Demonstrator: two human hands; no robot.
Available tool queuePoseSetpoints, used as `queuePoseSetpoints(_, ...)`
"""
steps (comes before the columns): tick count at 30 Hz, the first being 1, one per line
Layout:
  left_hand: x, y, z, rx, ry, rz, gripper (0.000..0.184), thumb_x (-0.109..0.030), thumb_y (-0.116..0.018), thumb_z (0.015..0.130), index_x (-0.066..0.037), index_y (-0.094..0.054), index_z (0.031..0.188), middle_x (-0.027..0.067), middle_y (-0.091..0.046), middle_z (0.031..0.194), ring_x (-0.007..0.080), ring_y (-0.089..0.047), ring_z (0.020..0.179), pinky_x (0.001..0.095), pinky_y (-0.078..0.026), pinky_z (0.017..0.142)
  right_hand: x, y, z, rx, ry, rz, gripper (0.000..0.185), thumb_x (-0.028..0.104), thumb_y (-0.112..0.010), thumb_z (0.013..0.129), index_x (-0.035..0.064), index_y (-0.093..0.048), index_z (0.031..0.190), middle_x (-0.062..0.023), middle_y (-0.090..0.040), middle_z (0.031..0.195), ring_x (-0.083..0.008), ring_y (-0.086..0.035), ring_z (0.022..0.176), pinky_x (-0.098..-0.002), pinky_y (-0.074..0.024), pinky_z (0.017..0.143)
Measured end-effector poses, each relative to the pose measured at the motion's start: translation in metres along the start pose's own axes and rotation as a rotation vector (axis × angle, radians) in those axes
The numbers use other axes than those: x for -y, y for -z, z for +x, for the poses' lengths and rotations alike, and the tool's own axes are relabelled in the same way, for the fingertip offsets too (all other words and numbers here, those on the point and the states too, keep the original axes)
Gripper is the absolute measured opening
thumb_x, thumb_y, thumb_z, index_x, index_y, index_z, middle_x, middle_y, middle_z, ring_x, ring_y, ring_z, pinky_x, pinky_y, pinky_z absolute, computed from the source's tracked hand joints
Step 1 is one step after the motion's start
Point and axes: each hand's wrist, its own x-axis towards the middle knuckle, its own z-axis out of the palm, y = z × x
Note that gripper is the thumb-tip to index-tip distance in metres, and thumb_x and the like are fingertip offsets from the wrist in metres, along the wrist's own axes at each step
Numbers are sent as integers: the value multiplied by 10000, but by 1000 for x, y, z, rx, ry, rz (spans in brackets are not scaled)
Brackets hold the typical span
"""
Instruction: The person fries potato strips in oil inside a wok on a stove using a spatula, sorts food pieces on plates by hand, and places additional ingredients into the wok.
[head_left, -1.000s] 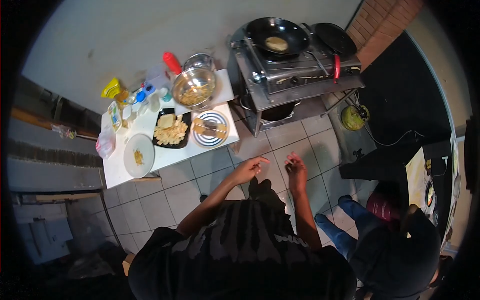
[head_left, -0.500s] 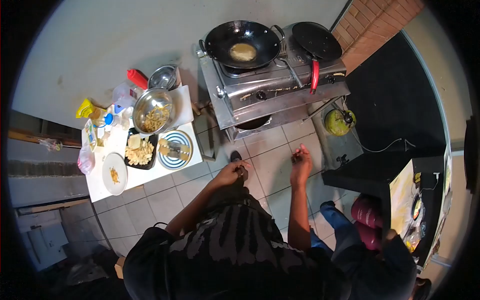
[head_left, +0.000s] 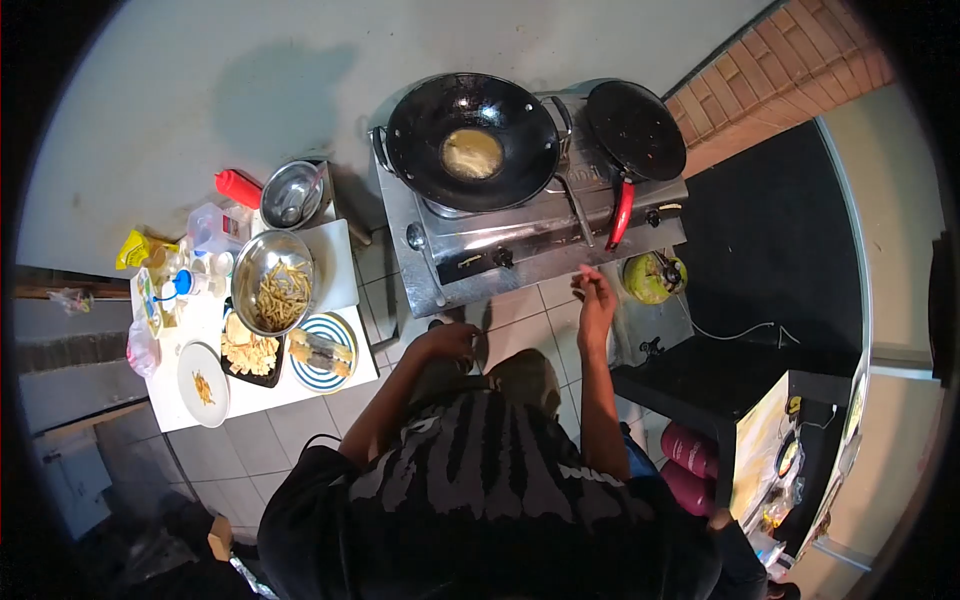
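Reference: the grey steel two-burner stove (head_left: 455,240), as seen by the person facing it.

Change: compared with the earlier pictures, the stove appears larger and nearer, and the person now stands close to its front edge. The cooking gear is judged easier to reach from this position; no transfer or contact is visible.

Hands: the left hand (head_left: 450,342) hangs below the stove's front edge, toward its left half. Its fingers curl inward; whether they close together cannot be told. The right hand (head_left: 595,300) is raised just in front of the stove's right half, fingers loosely bent and apart, with nothing visible in it. Neither hand appears to touch the stove.

Stove contents: the black round two-handled wok (head_left: 415,150) sits on the left burner, a shallow pool of golden liquid (head_left: 472,153) at its bottom. The black round frying pan (head_left: 635,130) with a red handle rests on the right. A long-handled metal utensil (head_left: 577,215) lies between them. A long metal ladle (head_left: 416,236) lies along the stove's left front.

Surroundings: left of the stove, the white counter (head_left: 166,395) carries a shiny steel bowl (head_left: 262,258) of pale strips.
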Motion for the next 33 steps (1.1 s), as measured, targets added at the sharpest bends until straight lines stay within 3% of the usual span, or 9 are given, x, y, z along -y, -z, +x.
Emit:
queuePoseSetpoints(9,-15,24,19,4,178,125,274,-251,-540,835,-85,-716,962,143,-672,1012,277,-627,958,371,-474,847,-7,4,112,105,497,-978,386,125,-703,740,43,-536,1078,-228,-455,1067,-412,-479,1014,-485,-402,894)
queuePoseSetpoints(12,-31,22,26,-28,256,-65,268,-217,-515,834,-85,-719,948,134,-681,977,263,-634,927,360,-482,826,-5,3,137,225,279,-1030,394,171,-715,750,46,-506,1060,-224,-462,1038,-416,-479,1019,-485,-408,876)
queuePoseSetpoints(16,-66,13,49,-168,301,-20,256,-171,-498,825,-84,-725,906,126,-691,934,235,-645,821,338,-503,765,-43,14,175,452,338,-1093,382,231,-725,749,73,-477,994,-205,-480,1006,-414,-513,973,-484,-444,808)
queuePoseSetpoints(21,-104,-3,76,-250,431,-52,188,-182,-705,733,-54,-681,868,128,-677,936,238,-638,920,335,-486,801,-36,17,186,586,233,-974,436,139,-742,708,70,-448,1021,-196,-481,1003,-375,-520,932,-470,-448,781)
queuePoseSetpoints(24,-128,-15,86,-379,441,-85,163,-156,-700,741,-52,-683,864,127,-679,903,244,-654,892,347,-499,772,-51,22,197,541,591,-859,453,88,-731,723,65,-450,1077,-156,-518,913,-309,-566,803,-416,-484,674)
queuePoseSetpoints(26,-93,-38,104,-437,379,-138,145,-136,-687,740,-42,-682,851,136,-683,869,254,-665,855,364,-508,739,-65,25,206,502,164,-573,438,82,-693,789,59,-435,1143,-81,-549,788,-215,-550,600,-334,-472,526)
queuePoseSetpoints(28,-79,-56,118,-484,322,-204,139,-109,-671,730,-32,-679,845,141,-684,844,253,-665,842,359,-511,741,-68,29,217,566,166,-413,308,123,-629,870,48,-471,1123,-5,-531,678,-118,-460,468,-248,-389,415)
queuePoseSetpoints(30,-122,-41,112,-453,337,-258,157,-81,-604,673,-65,-698,797,129,-682,887,281,-646,877,350,-496,768,-25,26,217,760,-574,-203,193,200,-595,907,72,-534,1039,24,-492,655,-71,-434,473,-218,-335,399)
queuePoseSetpoints(33,-134,-40,108,-468,376,-212,139,-91,-598,671,-67,-701,761,129,-689,846,283,-652,853,352,-499,762,-21,30,213,678,-590,-104,172,256,-603,911,88,-570,911,25,-476,615,-55,-419,430,-211,-296,368)
